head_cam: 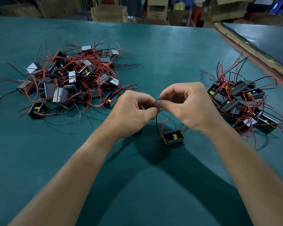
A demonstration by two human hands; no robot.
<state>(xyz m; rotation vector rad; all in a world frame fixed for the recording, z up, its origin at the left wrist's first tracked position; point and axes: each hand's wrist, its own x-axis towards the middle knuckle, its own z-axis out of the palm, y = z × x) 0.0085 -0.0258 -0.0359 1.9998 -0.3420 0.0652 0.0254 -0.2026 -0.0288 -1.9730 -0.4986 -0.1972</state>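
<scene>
A small black transformer module (172, 138) with a yellow part inside sits on the green table (153, 62) below my hands. Red wires and one black wire (157, 123) rise from it. My left hand (131, 111) and my right hand (188, 105) meet fingertip to fingertip above it, each pinching wire ends between thumb and forefinger. A second dark module (138, 132) is mostly hidden under my left wrist.
A large tangled pile of modules (72, 79) with red, black and blue wires lies at the left. A smaller pile of modules (245, 101) lies at the right. Cardboard boxes (109, 13) stand beyond the far edge; a second table (268, 39) adjoins at the right.
</scene>
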